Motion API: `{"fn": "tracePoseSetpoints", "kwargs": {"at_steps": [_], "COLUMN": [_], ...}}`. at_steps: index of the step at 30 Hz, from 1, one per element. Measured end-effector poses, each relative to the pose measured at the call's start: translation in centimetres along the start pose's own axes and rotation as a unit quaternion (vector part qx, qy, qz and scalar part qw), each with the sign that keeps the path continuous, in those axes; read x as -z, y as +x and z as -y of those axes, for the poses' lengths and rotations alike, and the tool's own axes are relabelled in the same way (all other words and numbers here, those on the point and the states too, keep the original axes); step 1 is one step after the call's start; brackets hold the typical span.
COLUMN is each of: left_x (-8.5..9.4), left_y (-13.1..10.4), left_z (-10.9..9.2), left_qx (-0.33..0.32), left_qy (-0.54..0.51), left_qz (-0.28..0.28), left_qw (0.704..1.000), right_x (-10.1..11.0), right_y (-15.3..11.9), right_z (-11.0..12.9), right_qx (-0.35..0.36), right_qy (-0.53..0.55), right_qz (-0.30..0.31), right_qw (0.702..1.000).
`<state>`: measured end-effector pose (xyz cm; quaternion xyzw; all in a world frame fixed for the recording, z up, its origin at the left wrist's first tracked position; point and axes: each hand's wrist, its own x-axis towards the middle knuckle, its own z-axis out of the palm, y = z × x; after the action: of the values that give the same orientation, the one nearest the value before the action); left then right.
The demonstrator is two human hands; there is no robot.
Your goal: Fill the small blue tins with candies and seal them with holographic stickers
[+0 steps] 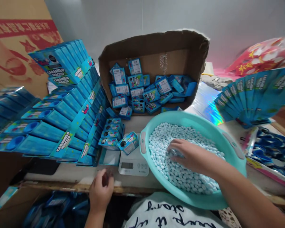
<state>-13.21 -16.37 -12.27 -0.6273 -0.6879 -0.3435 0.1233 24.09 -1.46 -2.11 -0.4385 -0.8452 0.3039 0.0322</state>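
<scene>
A teal basin (pixel 235 171) holds many pale blue candies (pixel 197 182). My right hand (pixel 184 153) is down among them, its fingers curled round something clear that I cannot make out. At the table's front edge rests my left hand (pixel 101 186), fingers curled; whether anything is inside them is hidden. Between the hands is a white kitchen scale (pixel 134 169) with one small blue candy box (pixel 128 143) tilted on its plate. Just left of the scale, several small blue boxes (pixel 109 143) stand in a row in a tray.
Behind the scale, a cardboard box (pixel 154 44) on its side holds blue boxes. Stacked blue cartons (pixel 61 139) rise at the left. On the right are fanned blue cartons (pixel 254 91) and a tray of blue pieces (pixel 273 152). A box of blue packs (pixel 59 209) sits below left.
</scene>
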Motion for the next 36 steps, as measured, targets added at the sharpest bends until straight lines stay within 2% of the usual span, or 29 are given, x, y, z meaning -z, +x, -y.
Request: {"fn": "tracePoseSetpoints", "kwargs": {"at_steps": [2,5,8,13,19,22,25,27,28,29,32,34,36], "left_x": [-0.6,-1.1,-1.0,-0.8,-0.9,-0.4,0.4,0.7,0.6,0.2,-1.7,-3.2,-4.0], "left_y": [-0.9,-0.8,-0.3,0.0,-0.2,0.2,2.5,5.1,6.5,7.8,11.0,12.0,12.3], "left_z": [0.5,0.5,0.3,0.0,0.0,-0.3,-2.5,-5.2,-6.7,-8.1,-11.4,-12.3,-12.0], "left_qx": [-0.005,-0.010,-0.022,-0.033,-0.031,-0.040,-0.042,-0.042,-0.041,-0.044,-0.078,-0.094,-0.111], "left_qy": [0.006,0.003,0.001,-0.004,-0.023,-0.051,-0.078,-0.088,-0.086,-0.098,-0.076,-0.032,-0.001], "left_qz": [-0.004,-0.030,-0.050,-0.049,-0.054,-0.057,-0.084,-0.105,-0.098,-0.085,0.002,0.043,0.051], "left_qw": [1.000,0.999,0.999,0.998,0.998,0.996,0.993,0.990,0.991,0.991,0.994,0.994,0.992], "right_x": [0.1,0.4,0.5,0.5,0.6,0.6,0.7,0.7,0.8,0.9,1.1,1.2,1.3], "right_y": [0.2,0.4,0.3,0.2,0.3,0.3,0.3,0.2,0.2,0.2,0.0,-0.1,-0.2], "right_z": [0.1,0.4,0.7,0.6,0.7,0.7,0.8,1.0,1.1,1.3,1.9,2.2,2.3], "right_qx": [-0.002,-0.013,-0.019,-0.028,-0.027,-0.026,-0.027,-0.024,-0.018,-0.012,0.009,0.014,0.014], "right_qy": [-0.011,-0.021,-0.026,-0.011,0.007,0.004,0.005,0.012,0.021,0.033,0.070,0.074,0.068], "right_qz": [0.003,0.013,0.029,0.040,0.028,0.015,-0.008,-0.030,-0.046,-0.065,-0.111,-0.121,-0.122], "right_qw": [1.000,1.000,0.999,0.999,0.999,1.000,1.000,0.999,0.999,0.997,0.991,0.990,0.990]}}
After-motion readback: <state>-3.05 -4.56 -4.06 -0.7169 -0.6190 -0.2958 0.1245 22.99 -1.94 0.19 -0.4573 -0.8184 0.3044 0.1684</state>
